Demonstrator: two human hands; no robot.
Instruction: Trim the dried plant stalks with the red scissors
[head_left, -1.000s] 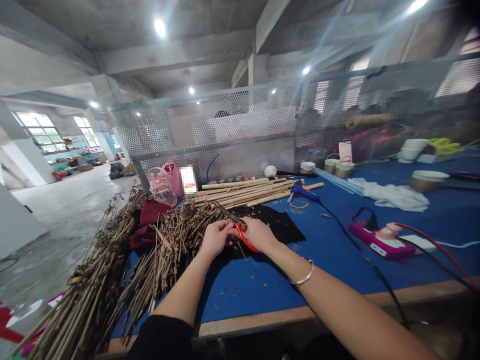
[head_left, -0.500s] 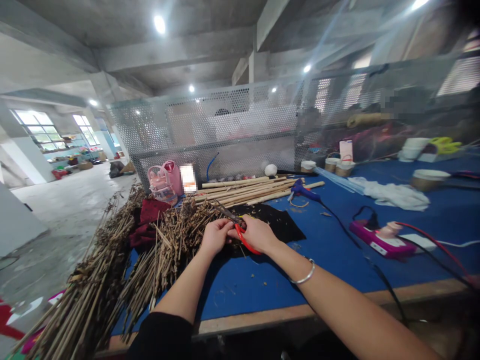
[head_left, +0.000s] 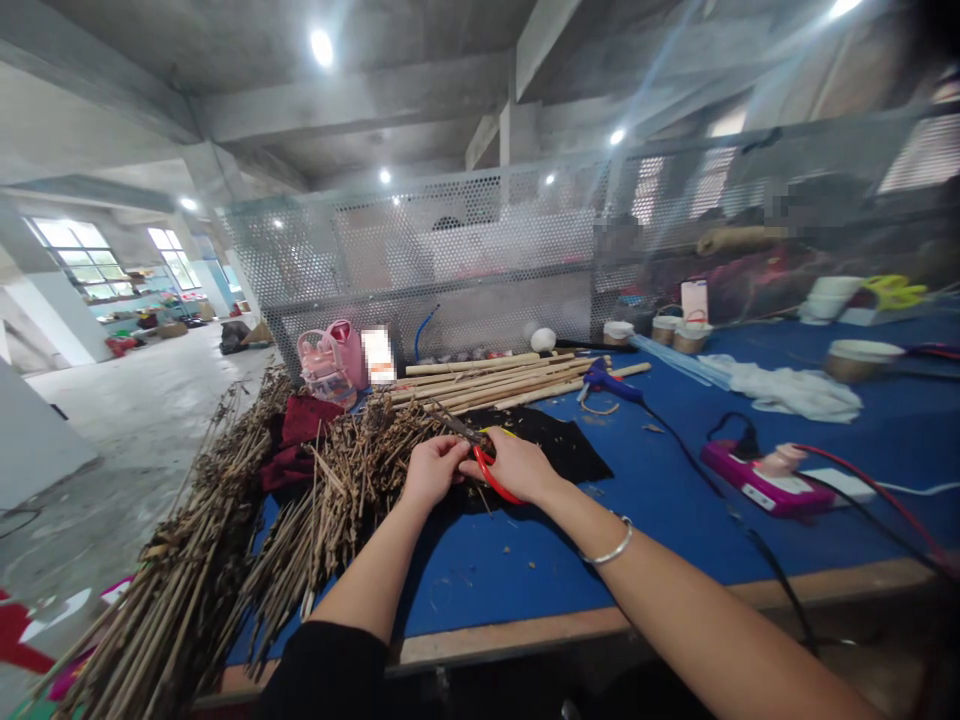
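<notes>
My right hand grips a pair of scissors by its red handles, the dark blades pointing up and to the left. Close beside it, my left hand has its thumb and fingertips pinched together; whatever is between them is too small to make out. Both hands are over a black cloth scattered with small plant bits. Left of my hands lies a pile of dried brown stalks with knobbly heads, and a longer bundle of dried stalks hangs over the table's left side.
Pale wooden sticks lie behind my hands, near a blue glue gun. To the right are a purple power strip, cables, white gloves and paper cups. A pink bottle stands before the perforated metal screen.
Both hands stay almost in place. The scissors and right hand have shifted very slightly, and the view has moved a little; the stalks lie as before.
</notes>
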